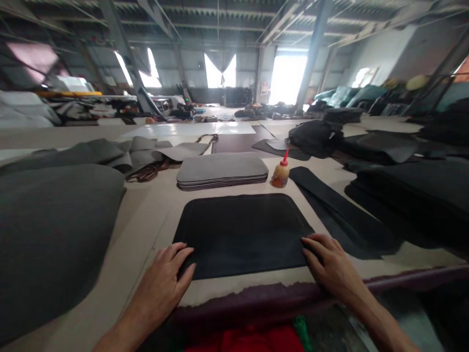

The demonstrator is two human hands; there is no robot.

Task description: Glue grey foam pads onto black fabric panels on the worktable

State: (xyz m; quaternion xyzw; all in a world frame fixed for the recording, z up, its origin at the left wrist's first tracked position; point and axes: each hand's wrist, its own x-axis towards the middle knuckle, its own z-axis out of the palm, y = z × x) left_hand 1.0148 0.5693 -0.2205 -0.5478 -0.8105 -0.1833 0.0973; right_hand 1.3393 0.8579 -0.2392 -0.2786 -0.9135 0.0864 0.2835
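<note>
A black panel (242,230) that looks like leather, with rounded far corners, lies flat on the table in front of me. My left hand (163,278) rests at its near left edge, fingertips touching it and the thumb apart from the fingers. At the near right edge my right hand (331,264) touches the panel the same way, fingers bent a little and not closed round it. Beyond the panel sits a stack of grey rounded pieces (223,168). Right of that stack a bottle (280,173) with a red nozzle stands upright, partly filled with something amber.
Large dark grey sheets (54,234) cover the table's left side. Long black strips (333,215) lie to the right, before a dark pile (421,190). A black bundle (313,137) and brown straps (150,171) lie farther back. A torn maroon covering (264,298) runs along the near table edge.
</note>
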